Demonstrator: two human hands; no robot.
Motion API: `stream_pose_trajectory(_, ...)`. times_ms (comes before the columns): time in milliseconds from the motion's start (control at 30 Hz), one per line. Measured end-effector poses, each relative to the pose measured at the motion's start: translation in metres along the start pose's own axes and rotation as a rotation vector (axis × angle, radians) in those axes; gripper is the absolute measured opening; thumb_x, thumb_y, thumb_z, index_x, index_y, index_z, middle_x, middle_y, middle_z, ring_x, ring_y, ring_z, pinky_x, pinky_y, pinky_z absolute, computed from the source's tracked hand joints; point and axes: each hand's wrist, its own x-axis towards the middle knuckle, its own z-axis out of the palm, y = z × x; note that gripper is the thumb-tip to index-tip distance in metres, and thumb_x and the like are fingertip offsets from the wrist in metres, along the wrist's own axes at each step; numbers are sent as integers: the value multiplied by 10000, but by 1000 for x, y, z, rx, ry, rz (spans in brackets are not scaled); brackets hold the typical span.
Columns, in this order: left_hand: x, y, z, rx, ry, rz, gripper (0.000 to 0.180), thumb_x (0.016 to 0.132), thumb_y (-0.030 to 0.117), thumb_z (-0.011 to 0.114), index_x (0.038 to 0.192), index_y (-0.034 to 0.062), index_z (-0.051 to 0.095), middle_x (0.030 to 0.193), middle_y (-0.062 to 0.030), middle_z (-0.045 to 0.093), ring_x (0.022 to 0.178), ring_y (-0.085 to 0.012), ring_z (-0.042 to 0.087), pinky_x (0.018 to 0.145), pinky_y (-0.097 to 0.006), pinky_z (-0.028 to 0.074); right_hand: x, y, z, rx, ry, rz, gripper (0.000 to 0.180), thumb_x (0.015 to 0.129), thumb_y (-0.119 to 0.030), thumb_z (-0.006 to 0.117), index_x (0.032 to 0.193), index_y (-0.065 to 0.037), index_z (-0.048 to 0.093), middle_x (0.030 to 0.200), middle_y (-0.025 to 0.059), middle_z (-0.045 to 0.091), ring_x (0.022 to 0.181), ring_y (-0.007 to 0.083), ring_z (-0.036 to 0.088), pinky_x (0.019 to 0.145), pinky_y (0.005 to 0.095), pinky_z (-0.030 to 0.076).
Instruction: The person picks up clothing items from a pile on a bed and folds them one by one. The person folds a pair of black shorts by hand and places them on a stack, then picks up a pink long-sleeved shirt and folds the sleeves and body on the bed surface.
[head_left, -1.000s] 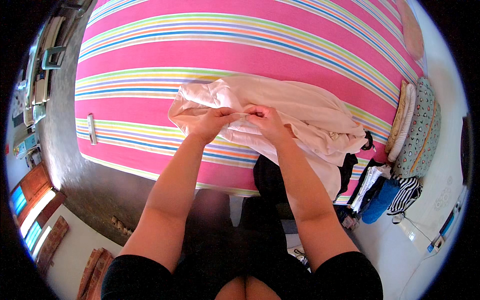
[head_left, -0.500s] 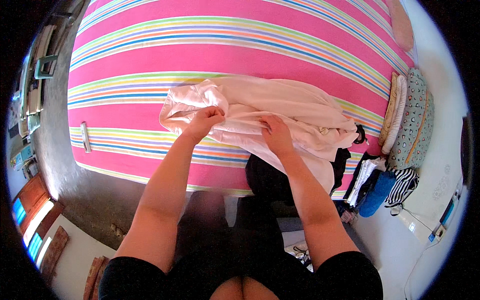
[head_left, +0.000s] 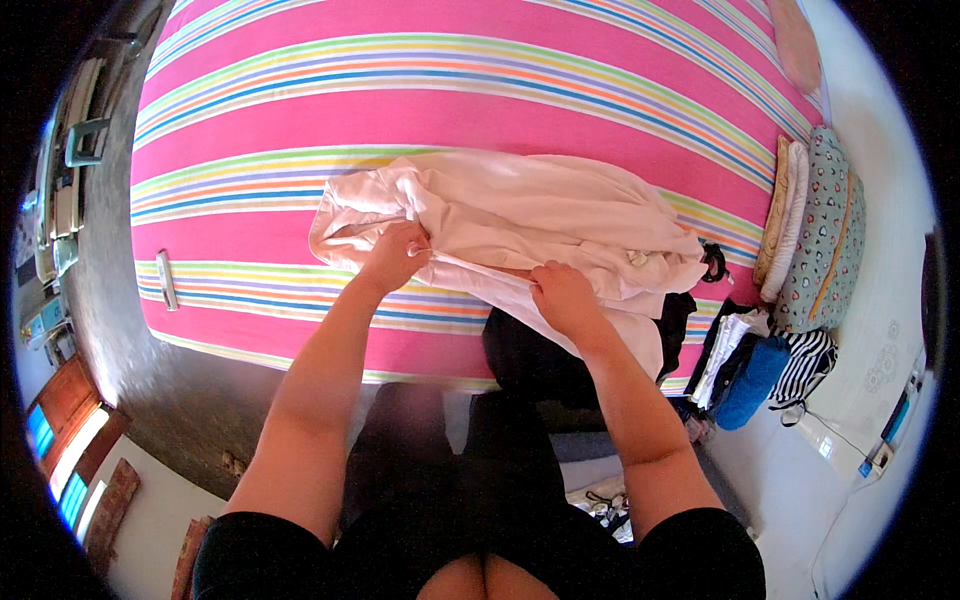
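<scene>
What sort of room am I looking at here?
Most likely a bedroom: a wide bed with a pink, multicolour-striped cloth cover fills the view, a plump grey-green heart-patterned cushion lies at its right edge, and a pale pink cloth garment is spread on top.

I see room over bed beyond pink cloth. Black cloth crowds right hand on near side; pillow stack blocks right, white bar left.
</scene>
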Motion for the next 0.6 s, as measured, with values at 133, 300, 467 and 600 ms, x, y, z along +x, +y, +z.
stream_pose_trajectory(133,1,-1,9,171,49,43,149,679,132,648,712,19,557,809,-120,596,856,-295,554,792,-364,434,10,-9,21,84,163,-74,202,713,-201,589,855,-58,598,866,136,573,838,303,576,729,433,473)
stream_pose_trajectory(300,4,-2,10,159,98,-51,141,669,138,640,708,21,570,792,-127,595,839,-307,550,784,-375,430,32,-20,27,164,130,-64,167,734,-177,601,829,-40,599,873,148,557,865,319,561,754,412,459)
stream_pose_trajectory(467,-1,-2,16,239,141,-96,131,672,132,630,722,25,573,823,-141,594,888,-321,536,819,-394,422,53,-2,23,455,69,16,153,742,-145,575,815,-12,590,830,165,575,831,317,569,732,395,454)
stream_pose_trajectory(600,-7,3,29,326,164,-191,122,684,132,613,760,41,582,893,-139,586,957,-335,505,856,-411,404,62,4,32,440,204,-3,156,750,-142,568,814,-3,595,802,170,586,796,322,571,709,392,450)
